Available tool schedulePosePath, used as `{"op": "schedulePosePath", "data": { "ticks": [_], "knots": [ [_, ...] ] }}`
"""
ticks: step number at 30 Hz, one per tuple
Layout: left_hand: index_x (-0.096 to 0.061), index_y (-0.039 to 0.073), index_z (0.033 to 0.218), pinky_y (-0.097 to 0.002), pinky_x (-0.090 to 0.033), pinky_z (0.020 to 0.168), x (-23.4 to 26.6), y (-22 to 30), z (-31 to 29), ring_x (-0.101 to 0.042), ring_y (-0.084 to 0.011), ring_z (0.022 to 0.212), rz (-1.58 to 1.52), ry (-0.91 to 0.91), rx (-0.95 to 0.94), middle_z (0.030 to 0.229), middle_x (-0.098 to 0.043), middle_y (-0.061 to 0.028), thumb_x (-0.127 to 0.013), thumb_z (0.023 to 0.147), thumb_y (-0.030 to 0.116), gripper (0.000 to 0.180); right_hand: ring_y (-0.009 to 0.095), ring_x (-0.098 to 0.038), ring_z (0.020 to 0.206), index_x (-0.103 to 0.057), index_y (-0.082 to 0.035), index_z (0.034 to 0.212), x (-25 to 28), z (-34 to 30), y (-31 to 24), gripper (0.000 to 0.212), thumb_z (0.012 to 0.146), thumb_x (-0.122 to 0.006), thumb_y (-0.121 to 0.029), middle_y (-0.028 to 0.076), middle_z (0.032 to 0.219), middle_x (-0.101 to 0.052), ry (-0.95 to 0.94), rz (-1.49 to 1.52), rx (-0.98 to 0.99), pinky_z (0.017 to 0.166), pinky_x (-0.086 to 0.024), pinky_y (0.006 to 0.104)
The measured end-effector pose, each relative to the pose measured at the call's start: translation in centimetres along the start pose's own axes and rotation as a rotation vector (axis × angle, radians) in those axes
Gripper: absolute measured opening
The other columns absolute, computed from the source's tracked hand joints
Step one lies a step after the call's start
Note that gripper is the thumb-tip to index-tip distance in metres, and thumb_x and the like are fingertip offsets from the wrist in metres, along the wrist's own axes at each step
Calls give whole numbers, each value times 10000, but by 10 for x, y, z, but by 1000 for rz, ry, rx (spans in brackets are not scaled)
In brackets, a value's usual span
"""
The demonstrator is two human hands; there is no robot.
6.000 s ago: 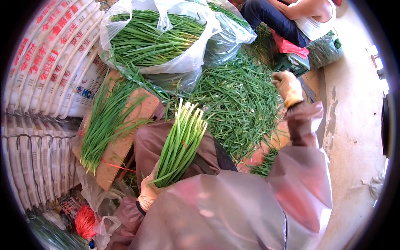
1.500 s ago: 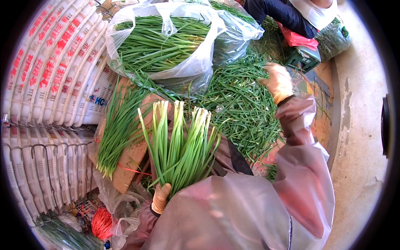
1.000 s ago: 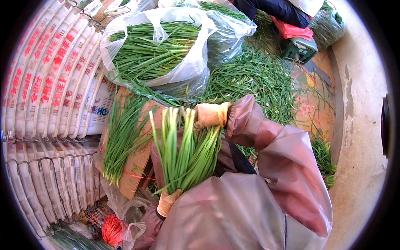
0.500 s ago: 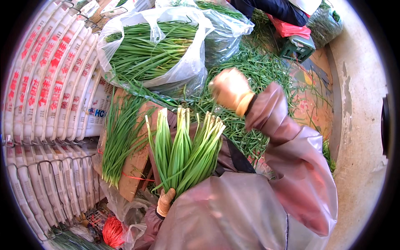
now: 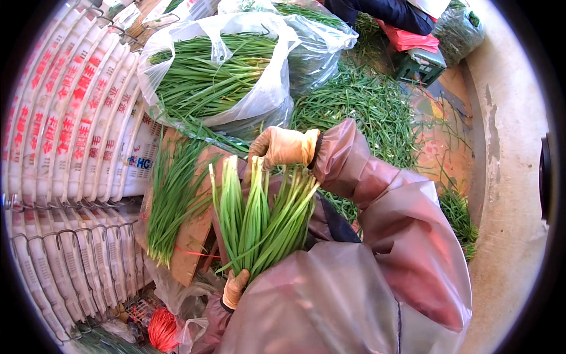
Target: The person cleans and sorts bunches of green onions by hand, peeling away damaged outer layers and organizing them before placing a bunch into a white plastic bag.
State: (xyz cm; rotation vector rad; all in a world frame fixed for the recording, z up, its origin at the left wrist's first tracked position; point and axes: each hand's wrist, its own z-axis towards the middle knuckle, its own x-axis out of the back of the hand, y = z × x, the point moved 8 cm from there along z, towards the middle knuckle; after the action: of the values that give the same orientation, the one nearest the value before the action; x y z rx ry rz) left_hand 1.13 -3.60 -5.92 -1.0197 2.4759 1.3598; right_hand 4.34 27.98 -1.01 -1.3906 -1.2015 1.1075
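White crates (image 5: 71, 130): stacked, ribbed, with red and blue print; 9 to 10 o'clock.

Clear plastic bag (image 5: 259, 100): handles up, mouth open, filled with long green stalks; 11 o'clock.

Loose green pile (image 5: 377, 130): scattered leaves and stalk pieces on the floor; 2 o'clock, beyond the right sleeve.

Board (image 5: 190, 242): flat, brown, slanting; 8 o'clock. Bears the spare stalks (image 5: 168, 206), laid lengthwise, near 9 o'clock.

Green box (image 5: 420, 68): small; 2 o'clock, out past the pile.

Held bunch (image 5: 259, 221): green stalks over the lap, just off centre toward 7 o'clock; pale ends toward 12, fanned into separate clusters.

Right hand (image 5: 286, 146): gloved; 12 o'clock. Half a second ago it was blurred over the pile, apart from the stalks — now it is back at the pale ends, fingers curled down among them. Whether they pinch a stalk cannot be told. Both hands thus bear on one bunch, the handling apparently centred on its pale ends.

Left hand (image 5: 234, 289): gloved; 7 o'clock. Closed round the leafy lower part of the bunch — the same hold as half a second ago, apparently the steadying one.

Red twine hank (image 5: 162, 329): 7 o'clock, farther out.
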Motion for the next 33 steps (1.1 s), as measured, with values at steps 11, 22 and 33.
{"op": "schedulePosePath", "data": {
  "ticks": [11, 22, 33],
  "knots": [
    [-489, 28, 1245, -352, -460, 861, -16, 5, 3, -575, -197, 981, -63, -62, 103, 1147, -588, -77, -607, 845, 251, 473, 75, -582, 713, -674, -16, 973, 6, -27, -2, 251, 730, -698, -78, 8, 794, -672, 215, 6, -149, 658, -470, 239],
    [-440, 20, 1259, -377, -413, 911, 7, -1, 2, -533, -246, 1006, 464, -173, -122, 1148, -554, -103, -617, 852, 203, 480, 133, -655, 711, -677, 32, 920, 37, -50, -36, 188, 736, -692, -4, 94, 792, -697, 561, -201, 6, 653, -508, 246],
    [-543, -2, 1157, -332, -469, 797, -11, 13, 3, -579, -193, 912, 324, -35, 31, 1034, -620, -88, -674, 773, 51, 409, 271, -655, 837, -704, -126, 897, 224, -367, -18, 195, 812, -616, -278, 123, 827, -680, 1429, -1257, -702, 760, -494, 383]
  ]
}}
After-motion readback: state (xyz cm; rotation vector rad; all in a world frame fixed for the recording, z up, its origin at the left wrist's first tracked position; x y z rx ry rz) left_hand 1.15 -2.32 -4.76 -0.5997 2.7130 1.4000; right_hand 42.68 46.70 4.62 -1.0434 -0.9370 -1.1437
